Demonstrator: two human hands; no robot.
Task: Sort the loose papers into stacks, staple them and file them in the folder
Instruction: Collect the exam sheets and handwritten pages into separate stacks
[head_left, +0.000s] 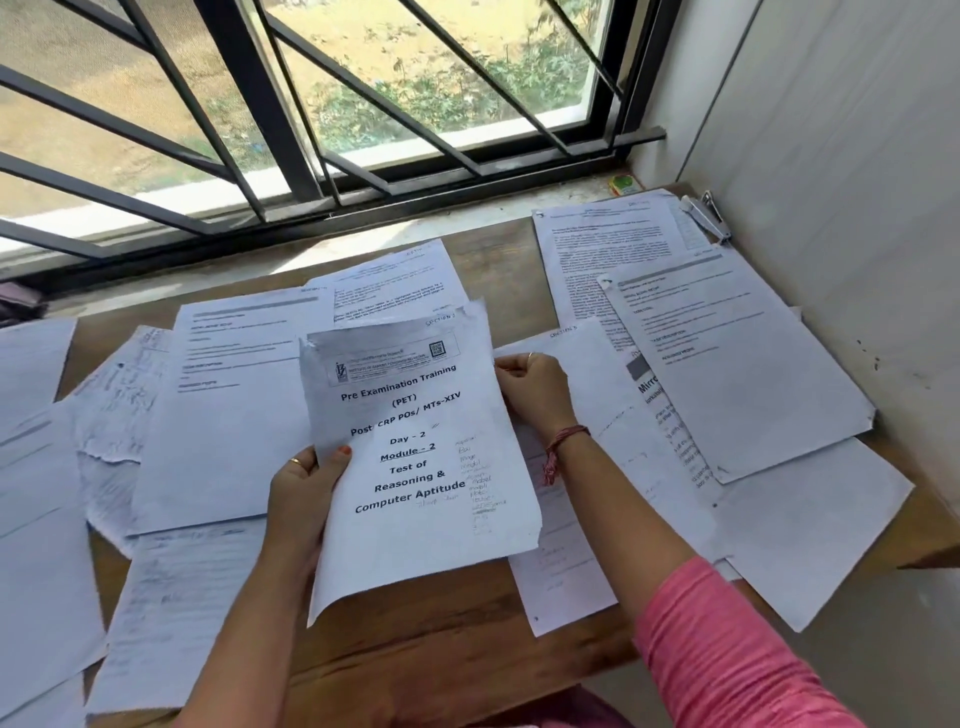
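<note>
I hold the cover sheet (421, 457), titled "Pre Examination Training", raised above the wooden table (467, 654) so its heading can be read for sorting. My left hand (304, 488) grips its left edge, thumb on the printed face. My right hand (530, 387) pinches the upper right edge with curled fingers, steadying the page. Loose papers (228, 410) lie spread flat around it so each is visible. The stapler (704, 218) waits at the far right corner, near the wall. No folder is in view.
</note>
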